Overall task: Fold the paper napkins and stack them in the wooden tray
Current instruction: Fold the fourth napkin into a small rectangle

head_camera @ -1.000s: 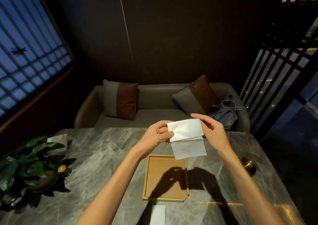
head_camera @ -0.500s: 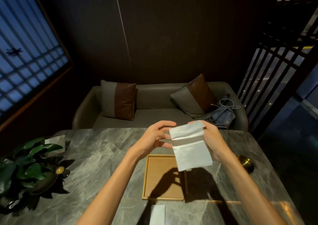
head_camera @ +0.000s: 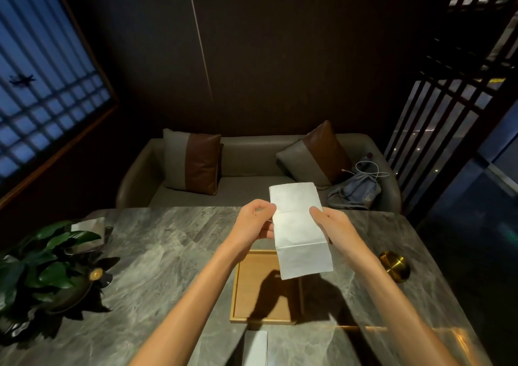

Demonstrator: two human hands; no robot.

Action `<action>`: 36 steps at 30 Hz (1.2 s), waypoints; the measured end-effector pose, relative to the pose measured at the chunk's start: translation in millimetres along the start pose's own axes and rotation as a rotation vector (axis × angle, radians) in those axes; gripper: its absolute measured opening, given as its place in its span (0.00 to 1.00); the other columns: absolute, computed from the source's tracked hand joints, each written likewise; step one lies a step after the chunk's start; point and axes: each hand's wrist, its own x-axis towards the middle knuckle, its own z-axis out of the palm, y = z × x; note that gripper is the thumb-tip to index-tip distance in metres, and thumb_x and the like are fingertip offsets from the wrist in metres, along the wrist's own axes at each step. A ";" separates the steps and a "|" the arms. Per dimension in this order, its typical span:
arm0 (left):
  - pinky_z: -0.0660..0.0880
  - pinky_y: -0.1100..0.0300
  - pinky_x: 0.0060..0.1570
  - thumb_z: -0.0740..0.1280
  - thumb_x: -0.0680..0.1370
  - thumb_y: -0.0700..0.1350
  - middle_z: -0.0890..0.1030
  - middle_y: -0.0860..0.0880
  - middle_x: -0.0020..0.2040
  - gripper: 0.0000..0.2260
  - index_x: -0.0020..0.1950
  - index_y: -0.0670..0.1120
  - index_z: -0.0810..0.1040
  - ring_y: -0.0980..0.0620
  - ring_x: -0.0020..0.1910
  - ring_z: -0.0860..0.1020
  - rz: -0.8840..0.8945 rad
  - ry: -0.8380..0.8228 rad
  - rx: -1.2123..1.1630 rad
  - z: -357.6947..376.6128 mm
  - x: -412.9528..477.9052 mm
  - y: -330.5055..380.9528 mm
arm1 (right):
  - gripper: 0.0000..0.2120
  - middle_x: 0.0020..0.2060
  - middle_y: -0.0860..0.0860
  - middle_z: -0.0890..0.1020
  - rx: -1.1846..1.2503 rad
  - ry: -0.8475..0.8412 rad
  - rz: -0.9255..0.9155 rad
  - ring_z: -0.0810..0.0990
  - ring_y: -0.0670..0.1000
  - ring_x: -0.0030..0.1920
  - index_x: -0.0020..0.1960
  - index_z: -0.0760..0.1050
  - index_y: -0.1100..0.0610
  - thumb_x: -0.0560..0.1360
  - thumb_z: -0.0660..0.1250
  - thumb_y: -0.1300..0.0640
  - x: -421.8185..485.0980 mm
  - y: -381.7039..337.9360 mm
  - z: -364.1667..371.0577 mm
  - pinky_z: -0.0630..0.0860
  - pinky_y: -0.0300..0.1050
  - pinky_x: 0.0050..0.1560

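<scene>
White creased napkin (head_camera: 300, 231) unfolded long, hands pinching its side edges, above wooden tray (head_camera: 252, 287)

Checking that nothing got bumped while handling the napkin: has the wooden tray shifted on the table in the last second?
No. The wooden tray lies at the same spot on the marble table, level with the brass object as before.
</scene>
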 end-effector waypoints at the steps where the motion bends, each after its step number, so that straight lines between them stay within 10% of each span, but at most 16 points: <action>1: 0.80 0.65 0.38 0.65 0.82 0.49 0.84 0.45 0.48 0.07 0.53 0.47 0.79 0.50 0.40 0.85 0.015 0.027 0.015 0.5 1.2 0.0 | 0.24 0.37 0.66 0.73 -0.003 -0.007 -0.022 0.71 0.58 0.39 0.45 0.72 0.73 0.82 0.61 0.50 -1.1 -1.8 -0.6 0.65 0.50 0.44; 6: 0.79 0.67 0.36 0.64 0.82 0.48 0.81 0.45 0.50 0.06 0.52 0.47 0.79 0.48 0.45 0.81 0.063 0.074 0.008 1.0 2.1 4.4 | 0.25 0.35 0.62 0.69 0.043 -0.030 -0.091 0.69 0.54 0.39 0.41 0.67 0.74 0.82 0.60 0.51 -3.3 -6.4 0.4 0.62 0.50 0.44; 13: 0.81 0.64 0.41 0.66 0.81 0.51 0.81 0.47 0.51 0.06 0.53 0.50 0.77 0.48 0.49 0.82 0.122 0.090 0.052 0.1 -2.4 12.9 | 0.28 0.55 0.78 0.70 0.097 -0.031 -0.083 0.73 0.77 0.48 0.54 0.67 0.78 0.79 0.61 0.49 0.2 -3.3 2.6 0.64 0.53 0.47; 19: 0.84 0.62 0.42 0.70 0.80 0.46 0.87 0.48 0.48 0.03 0.54 0.49 0.80 0.48 0.47 0.87 0.181 -0.044 0.004 -10.5 -13.2 16.2 | 0.09 0.51 0.59 0.87 0.088 -0.075 -0.079 0.86 0.58 0.50 0.57 0.83 0.55 0.80 0.66 0.58 -0.4 -4.3 -9.0 0.80 0.54 0.50; 26: 0.82 0.64 0.44 0.68 0.79 0.35 0.87 0.55 0.50 0.14 0.43 0.52 0.87 0.57 0.51 0.85 0.280 -0.115 -0.025 -17.0 -19.2 21.0 | 0.15 0.47 0.45 0.88 0.098 -0.012 -0.108 0.86 0.46 0.46 0.49 0.85 0.45 0.79 0.66 0.64 -3.7 -16.0 -12.1 0.81 0.38 0.39; 31: 0.83 0.62 0.45 0.70 0.79 0.36 0.86 0.47 0.51 0.05 0.52 0.45 0.79 0.51 0.50 0.85 0.232 -0.082 -0.191 -13.3 -18.3 19.6 | 0.12 0.40 0.49 0.86 0.131 0.039 -0.153 0.83 0.46 0.37 0.49 0.82 0.51 0.78 0.66 0.66 -11.1 -23.3 -12.5 0.75 0.37 0.30; 36: 0.83 0.56 0.51 0.66 0.81 0.54 0.83 0.41 0.61 0.20 0.69 0.45 0.75 0.49 0.51 0.85 0.013 -0.297 -0.349 -14.5 -26.2 20.8 | 0.08 0.46 0.73 0.80 0.145 0.056 -0.219 0.77 0.60 0.41 0.54 0.80 0.59 0.78 0.66 0.68 -12.0 -28.8 -11.5 0.69 0.46 0.36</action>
